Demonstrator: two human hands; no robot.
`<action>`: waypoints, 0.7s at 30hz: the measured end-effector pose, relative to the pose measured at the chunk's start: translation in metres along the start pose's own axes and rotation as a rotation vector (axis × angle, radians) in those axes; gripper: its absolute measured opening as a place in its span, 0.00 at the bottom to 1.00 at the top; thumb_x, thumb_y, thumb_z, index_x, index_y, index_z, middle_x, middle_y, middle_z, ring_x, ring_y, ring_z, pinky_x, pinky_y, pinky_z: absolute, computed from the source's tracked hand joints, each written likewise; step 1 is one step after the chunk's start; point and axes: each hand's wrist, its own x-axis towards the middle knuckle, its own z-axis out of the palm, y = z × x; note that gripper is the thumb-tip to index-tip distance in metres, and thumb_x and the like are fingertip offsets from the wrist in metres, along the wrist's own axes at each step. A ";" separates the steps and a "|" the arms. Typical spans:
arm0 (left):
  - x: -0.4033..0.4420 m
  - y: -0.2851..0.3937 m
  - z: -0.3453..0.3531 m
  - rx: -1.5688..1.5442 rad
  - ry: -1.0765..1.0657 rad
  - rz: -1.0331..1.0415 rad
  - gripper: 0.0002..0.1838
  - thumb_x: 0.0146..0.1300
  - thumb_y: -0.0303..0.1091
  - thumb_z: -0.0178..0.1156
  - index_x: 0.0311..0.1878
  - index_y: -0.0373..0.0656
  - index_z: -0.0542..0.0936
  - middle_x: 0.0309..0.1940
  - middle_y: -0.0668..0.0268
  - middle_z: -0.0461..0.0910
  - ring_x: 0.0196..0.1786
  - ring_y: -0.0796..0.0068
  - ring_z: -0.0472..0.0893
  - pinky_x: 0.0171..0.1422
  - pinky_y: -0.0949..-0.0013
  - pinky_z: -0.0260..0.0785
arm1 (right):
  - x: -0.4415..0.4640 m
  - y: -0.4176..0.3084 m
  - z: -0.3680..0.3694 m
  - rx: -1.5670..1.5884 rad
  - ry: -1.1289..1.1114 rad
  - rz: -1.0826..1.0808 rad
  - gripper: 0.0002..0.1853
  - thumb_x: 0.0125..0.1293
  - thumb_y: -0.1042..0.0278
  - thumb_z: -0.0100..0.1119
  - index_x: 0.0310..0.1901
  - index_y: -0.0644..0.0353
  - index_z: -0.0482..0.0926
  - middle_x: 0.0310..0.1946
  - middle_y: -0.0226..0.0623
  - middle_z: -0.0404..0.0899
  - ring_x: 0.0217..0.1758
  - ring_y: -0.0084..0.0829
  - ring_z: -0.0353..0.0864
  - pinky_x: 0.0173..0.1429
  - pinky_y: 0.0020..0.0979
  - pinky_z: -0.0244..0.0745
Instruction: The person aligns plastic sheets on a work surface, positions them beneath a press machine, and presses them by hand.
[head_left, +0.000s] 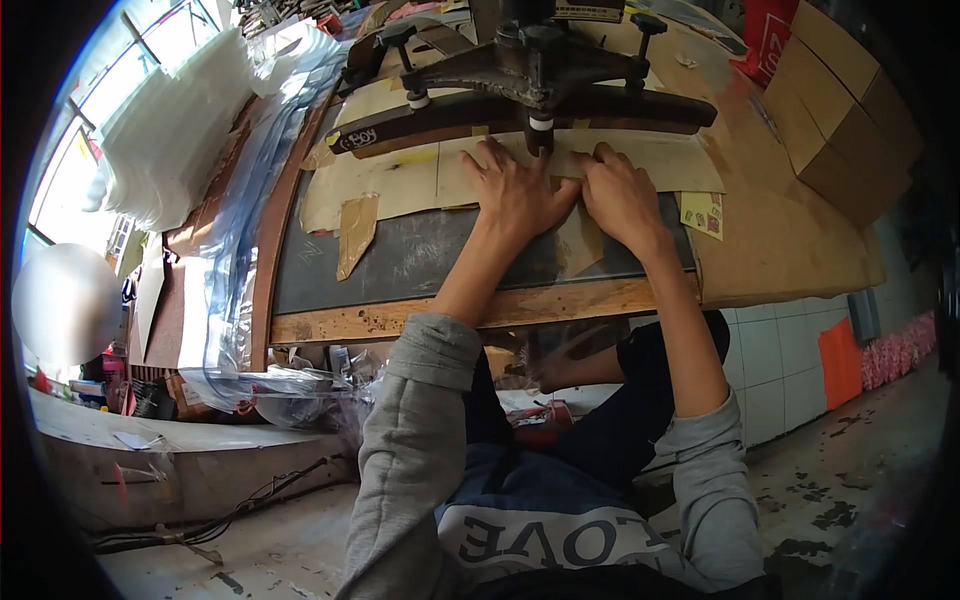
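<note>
My left hand (512, 192) rests on a tan cardboard sheet (400, 180), fingers spread and its tips close to the machine's centre post. My right hand (622, 200) lies on the same sheet a little to the right, fingers bent but apart, its thumb side facing the left hand. Just beyond the fingertips stands a dark metal machine with a long horizontal bar (630, 108) and a centre post (538, 135) with a white ring. Any small piece under the fingers is hidden. Beneath the sheet is a black scratched board (420, 245) with a wooden front edge (380, 318).
Brown tape (357, 235) hangs from the sheet's left part. A yellowish printed card (702, 214) lies right of my right hand. A cardboard box (850, 110) stands at the right. Stacked translucent sheets (170, 130) and clear plastic film (240, 210) are on the left.
</note>
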 end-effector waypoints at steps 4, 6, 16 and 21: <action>0.000 0.000 0.004 -0.023 0.049 0.004 0.37 0.60 0.64 0.44 0.68 0.55 0.69 0.60 0.24 0.63 0.69 0.28 0.56 0.67 0.22 0.34 | -0.003 0.000 0.000 -0.023 0.019 -0.014 0.17 0.60 0.68 0.58 0.52 0.53 0.81 0.43 0.40 0.78 0.49 0.40 0.78 0.50 0.46 0.73; -0.001 0.000 0.006 -0.124 0.142 0.023 0.37 0.57 0.63 0.47 0.64 0.50 0.74 0.59 0.21 0.63 0.68 0.27 0.57 0.68 0.24 0.32 | -0.003 -0.002 -0.004 -0.045 -0.039 0.010 0.19 0.62 0.69 0.54 0.56 0.51 0.78 0.45 0.41 0.77 0.51 0.42 0.77 0.51 0.46 0.73; -0.010 -0.005 -0.015 0.130 0.136 0.084 0.29 0.65 0.54 0.48 0.65 0.51 0.72 0.55 0.37 0.73 0.58 0.45 0.75 0.68 0.27 0.43 | -0.003 0.000 -0.003 -0.039 -0.056 0.019 0.22 0.63 0.68 0.53 0.60 0.48 0.76 0.44 0.43 0.76 0.51 0.44 0.77 0.52 0.46 0.73; -0.014 -0.009 -0.013 0.012 0.202 0.109 0.27 0.61 0.50 0.51 0.57 0.42 0.78 0.48 0.42 0.78 0.55 0.50 0.76 0.67 0.33 0.51 | -0.002 -0.001 -0.003 -0.012 -0.040 0.032 0.21 0.61 0.68 0.58 0.57 0.51 0.78 0.46 0.41 0.78 0.52 0.41 0.77 0.53 0.47 0.72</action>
